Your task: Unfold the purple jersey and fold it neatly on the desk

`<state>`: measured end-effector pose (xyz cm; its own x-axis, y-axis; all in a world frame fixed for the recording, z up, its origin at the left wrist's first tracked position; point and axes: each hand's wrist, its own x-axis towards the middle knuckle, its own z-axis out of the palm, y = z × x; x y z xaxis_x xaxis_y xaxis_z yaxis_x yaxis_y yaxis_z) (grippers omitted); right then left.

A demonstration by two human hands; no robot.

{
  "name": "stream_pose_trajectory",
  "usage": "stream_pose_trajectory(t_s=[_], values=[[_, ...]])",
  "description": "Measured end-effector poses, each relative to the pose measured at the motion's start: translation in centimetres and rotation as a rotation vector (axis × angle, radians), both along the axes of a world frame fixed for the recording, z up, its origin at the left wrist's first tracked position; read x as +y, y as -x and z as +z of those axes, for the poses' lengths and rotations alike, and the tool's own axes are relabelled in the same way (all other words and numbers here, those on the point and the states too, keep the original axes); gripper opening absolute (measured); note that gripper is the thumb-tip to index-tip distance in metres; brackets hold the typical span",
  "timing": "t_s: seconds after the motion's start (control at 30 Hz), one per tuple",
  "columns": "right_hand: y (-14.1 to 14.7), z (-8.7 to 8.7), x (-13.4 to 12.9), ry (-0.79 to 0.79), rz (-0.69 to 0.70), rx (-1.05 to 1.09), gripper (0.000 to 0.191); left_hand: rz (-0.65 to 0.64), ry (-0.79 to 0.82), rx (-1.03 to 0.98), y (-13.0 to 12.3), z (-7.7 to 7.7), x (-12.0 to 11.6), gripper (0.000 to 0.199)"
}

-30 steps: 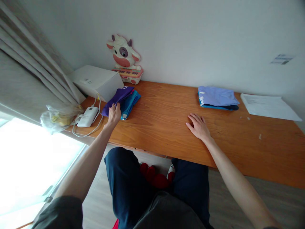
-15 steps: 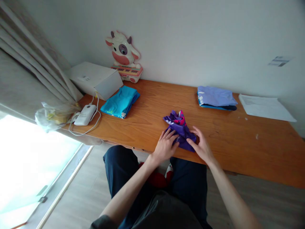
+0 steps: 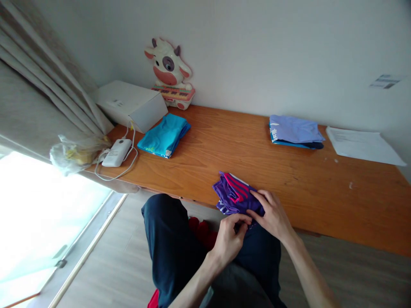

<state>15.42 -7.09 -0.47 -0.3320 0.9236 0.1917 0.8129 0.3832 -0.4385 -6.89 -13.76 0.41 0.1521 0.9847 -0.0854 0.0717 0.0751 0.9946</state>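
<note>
Purple garment (image 3: 233,194) lies bunched at desk (image 3: 305,188) near edge, pinched by left hand (image 3: 229,239) and right hand (image 3: 272,214).

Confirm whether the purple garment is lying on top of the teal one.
No: the purple garment sits at the desk's near edge, apart from the teal garment.

Long wooden desk (image 3: 289,179) against a pale wall (image 3: 257,51), curtain (image 3: 41,85) and bright window (image 3: 38,214) leftward, grey floor (image 3: 353,265).
</note>
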Motion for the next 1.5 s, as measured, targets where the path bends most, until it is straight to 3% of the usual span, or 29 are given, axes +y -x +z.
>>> stream_pose_trajectory(t_s=[0.07,0.23,0.4,0.53,0.6,0.73,0.9,1.03,1.13,1.27,1.37,1.5], values=[[0.7,0.0,-0.4,-0.007,-0.008,-0.012,0.073,-0.004,0.117,-0.107,0.4,-0.5,-0.8,0.017],[2.8,0.0,-1.6,-0.010,0.028,0.000,0.086,0.101,0.343,-0.305,1.4,-2.1,-1.9,0.048],[4.3,-0.9,-2.1,-0.070,0.007,0.105,0.067,0.275,0.507,-0.431,2.0,-3.5,-1.4,0.068],[4.5,-1.0,-1.8,-0.078,0.028,0.155,0.039,0.338,0.450,-0.461,1.7,-3.7,-1.0,0.061],[4.5,-0.7,-1.6,-0.062,0.052,0.110,0.035,0.349,0.383,-0.447,1.4,-3.4,-0.9,0.056],[4.1,-0.2,-1.2,-0.033,0.096,-0.005,0.057,0.361,0.186,-0.307,0.9,-2.2,-0.9,0.046],[3.2,-0.7,0.4,0.011,0.042,-0.032,0.084,0.337,0.006,0.061,0.4,-1.1,-0.9,0.046],[2.8,-0.4,3.4,0.084,0.067,0.030,0.093,0.233,0.033,0.135,0.0,-0.3,0.2,0.055],[2.8,0.8,6.2,0.098,0.138,0.085,0.080,0.176,0.110,0.089,-0.3,0.7,1.7,0.046],[3.1,3.2,9.4,0.128,0.086,0.306,0.050,0.136,0.238,-0.018,-1.2,2.1,2.5,0.048],[3.6,4.9,11.0,0.286,0.051,0.592,0.033,0.074,0.278,-0.197,-2.3,2.9,2.0,0.052],[4.6,6.9,12.1,0.346,-0.006,0.996,0.024,0.102,0.280,-0.347,-3.3,2.3,1.2,0.057]])
